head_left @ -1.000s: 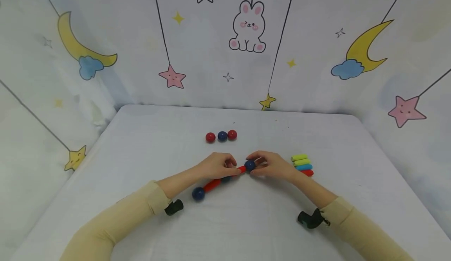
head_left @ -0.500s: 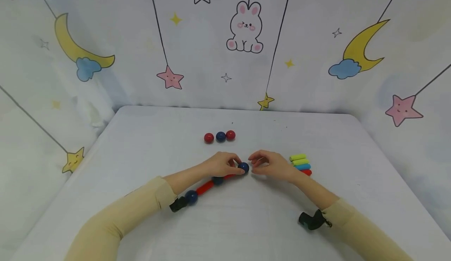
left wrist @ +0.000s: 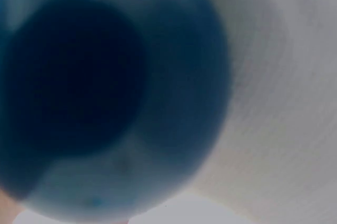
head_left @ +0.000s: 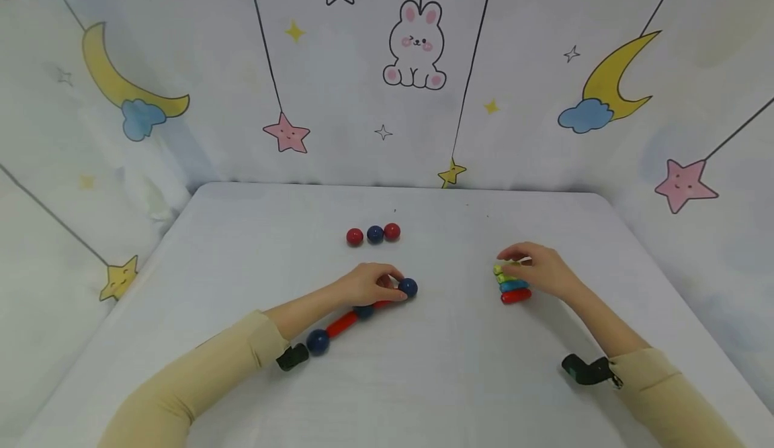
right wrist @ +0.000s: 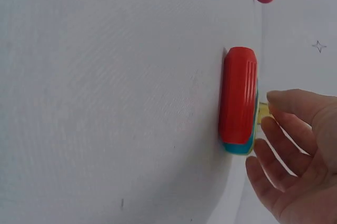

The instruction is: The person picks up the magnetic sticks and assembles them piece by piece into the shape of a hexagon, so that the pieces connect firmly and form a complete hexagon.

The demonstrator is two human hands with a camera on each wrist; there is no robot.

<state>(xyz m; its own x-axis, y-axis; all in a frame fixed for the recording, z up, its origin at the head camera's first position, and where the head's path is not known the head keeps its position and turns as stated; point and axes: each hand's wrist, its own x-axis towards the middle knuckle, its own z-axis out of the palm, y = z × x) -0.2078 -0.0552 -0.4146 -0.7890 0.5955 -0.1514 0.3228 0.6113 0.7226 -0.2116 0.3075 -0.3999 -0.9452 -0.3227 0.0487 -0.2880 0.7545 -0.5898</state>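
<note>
L hand [head_left: 370,285] rests on the white tabletop [head_left: 423,381] w/ fingers curled in a grip on the far end of a chain of red plastic sticks and dark blue balls [head_left: 341,324]; the end dark blue ball [head_left: 408,287] sits just at its fingertips. The chain's long axis runs diagonally, from near the L wrist up and to the right. The L wrist cam is filled by a blurred dark blue ball [left wrist: 105,103], nothing more readable.

R hand [head_left: 541,270] is well apart from the chain, over the stack of short ribbed plastic sticks [head_left: 512,283] (yellow-green, blue, red) lying side by side, long axes across the view. Fingers are loosely bent, tips at the yellow-green end of the row; the R wrist cam shows them apart beside the red stick [right wrist: 239,95], not clamped on any. The sticks lie directly under the R hand, so it's the nearer one.

Three loose balls, red-blue-red [head_left: 373,234], sit in a row farther back, nearer the L hand.
</note>
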